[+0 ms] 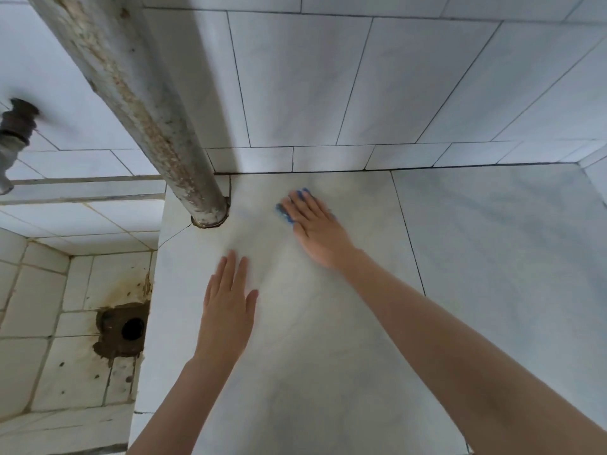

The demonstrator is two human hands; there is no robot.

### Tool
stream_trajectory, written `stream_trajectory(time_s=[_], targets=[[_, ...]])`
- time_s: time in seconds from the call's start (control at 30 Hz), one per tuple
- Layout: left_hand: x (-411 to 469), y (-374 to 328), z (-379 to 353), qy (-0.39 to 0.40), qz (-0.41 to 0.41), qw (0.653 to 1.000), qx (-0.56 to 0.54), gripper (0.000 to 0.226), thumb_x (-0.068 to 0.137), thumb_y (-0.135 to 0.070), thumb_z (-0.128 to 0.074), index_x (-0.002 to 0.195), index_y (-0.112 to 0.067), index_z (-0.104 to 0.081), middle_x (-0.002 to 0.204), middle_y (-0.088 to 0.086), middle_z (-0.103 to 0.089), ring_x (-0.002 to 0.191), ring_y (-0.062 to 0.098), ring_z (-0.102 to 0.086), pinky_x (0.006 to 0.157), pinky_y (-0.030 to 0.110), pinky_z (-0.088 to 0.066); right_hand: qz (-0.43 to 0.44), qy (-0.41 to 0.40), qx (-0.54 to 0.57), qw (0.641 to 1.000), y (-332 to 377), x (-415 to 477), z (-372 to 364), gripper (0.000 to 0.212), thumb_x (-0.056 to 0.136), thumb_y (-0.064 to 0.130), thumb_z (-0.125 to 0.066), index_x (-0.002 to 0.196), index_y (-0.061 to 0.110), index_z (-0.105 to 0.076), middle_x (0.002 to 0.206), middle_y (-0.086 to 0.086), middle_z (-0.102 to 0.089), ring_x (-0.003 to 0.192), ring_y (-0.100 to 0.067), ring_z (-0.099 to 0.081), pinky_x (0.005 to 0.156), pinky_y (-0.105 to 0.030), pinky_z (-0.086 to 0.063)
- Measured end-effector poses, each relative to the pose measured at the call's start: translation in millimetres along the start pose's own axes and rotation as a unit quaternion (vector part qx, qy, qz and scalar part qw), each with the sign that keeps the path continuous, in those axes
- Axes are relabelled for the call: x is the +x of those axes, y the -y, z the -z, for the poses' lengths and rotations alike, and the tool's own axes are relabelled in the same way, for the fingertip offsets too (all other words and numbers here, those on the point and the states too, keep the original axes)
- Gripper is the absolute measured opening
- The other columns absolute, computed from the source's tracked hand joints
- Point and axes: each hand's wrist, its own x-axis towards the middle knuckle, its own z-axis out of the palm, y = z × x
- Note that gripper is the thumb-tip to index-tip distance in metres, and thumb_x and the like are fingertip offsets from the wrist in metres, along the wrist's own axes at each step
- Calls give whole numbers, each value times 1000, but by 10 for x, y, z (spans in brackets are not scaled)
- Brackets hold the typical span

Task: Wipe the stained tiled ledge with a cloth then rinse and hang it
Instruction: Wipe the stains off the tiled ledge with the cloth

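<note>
Cloth (288, 211), blue, pressed flat on ledge (328, 323) under right hand (312, 224), fingers straight, together. Left hand (228, 307) flat on ledge, fingers slightly spread.

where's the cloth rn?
Head view: the blue cloth lies under the fingers of the right hand, pressed flat on the ledge near the back wall, just right of the pipe.

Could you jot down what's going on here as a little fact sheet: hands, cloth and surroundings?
Place: tiled ledge against a tiled wall
Right hand: flat on a blue cloth, pressing it to the ledge near the wall
Left hand: flat on the ledge, holding nothing
Nearby: rusty pipe meeting the ledge; stained drain hole below left
</note>
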Motion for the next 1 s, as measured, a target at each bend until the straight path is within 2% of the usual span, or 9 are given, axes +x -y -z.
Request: stream_trajectory(time_s=[0.07, 0.17, 0.27, 0.33, 0.53, 0.63, 0.77, 0.87, 1.0], targets=[[13, -18, -37, 0, -6, 1000, 14, 55, 95, -36, -34, 144, -14, -22, 154, 5, -14, 141, 15, -6, 112, 31, -9, 15, -4, -23, 1000, -121, 44, 40, 60, 93, 34, 0, 149, 20, -17, 158, 1, -13, 146, -15, -5, 114, -24, 3], [59, -30, -89, -4, -11, 999, 32, 63, 88, -45, -19, 142, -13, -28, 152, 8, -21, 140, 21, -16, 111, 36, -17, -32, -35, -17, 999, -518, 85, 157, 68, 87, 35, 3, 148, 19, -22, 157, -2, -18, 146, -19, -9, 113, -23, 2], [82, -45, -157, -4, -6, 999, 47, 64, 88, -46, -21, 141, -12, -31, 151, 9, -25, 140, 24, -20, 111, 39, -20, -103, -23, 1, 994, -895, 26, 290, 52, 99, 26, -12, 150, 23, -13, 158, 5, -8, 146, -11, 0, 113, -22, 5], [87, -56, -195, -7, 0, 998, 59, 63, 88, -46, -23, 140, -10, -33, 150, 11, -26, 139, 27, -21, 111, 41, -21, -148, -17, 18, 989, -1082, -75, 347, 51, 101, 22, -19, 150, 25, -10, 158, 9, -4, 145, -8, 4, 112, -20, 6], [67, -91, -218, -1, 2, 999, 53, 68, 87, -48, -17, 142, -10, -28, 152, 11, -19, 141, 25, -13, 114, 38, -11, -293, -54, 41, 954, -1604, -481, 422, 52, 99, 23, -18, 151, 24, -10, 159, 4, -4, 146, -12, 5, 118, -32, 1], [33, -115, -228, 2, -11, 999, 43, 68, 87, -47, -14, 143, -12, -26, 153, 9, -17, 142, 21, -11, 114, 37, -9, -330, -81, 36, 940, -1558, -654, 333, 53, 99, 22, -18, 151, 22, -9, 159, 2, -4, 146, -15, 6, 119, -34, 2], [-14, -189, -242, 5, -22, 999, 33, 63, 88, -41, -16, 142, -10, -29, 151, 11, -22, 141, 23, -16, 113, 38, -12, -279, -86, 22, 956, -970, -832, 76, 55, 96, 28, -13, 150, 19, -17, 158, -2, -10, 146, -19, 0, 119, -35, 1], [0, -206, -246, 7, -25, 999, 28, 51, 94, -30, -34, 140, -9, -32, 150, 14, -24, 140, 26, -18, 111, 39, -12, -194, -114, 38, 974, -222, -972, -193, 52, 94, 29, -22, 142, 19, -39, 149, -5, -36, 141, -27, -27, 115, -41, -25], [19, -216, -247, 9, -19, 999, 31, 54, 89, -13, -54, 139, -6, -34, 148, 18, -26, 139, 30, -22, 111, 44, -17, -83, -88, 36, 992, 487, -1205, -385, 48, 102, 34, -15, 146, 21, -29, 152, 0, -33, 143, -20, -21, 115, -37, -18]])
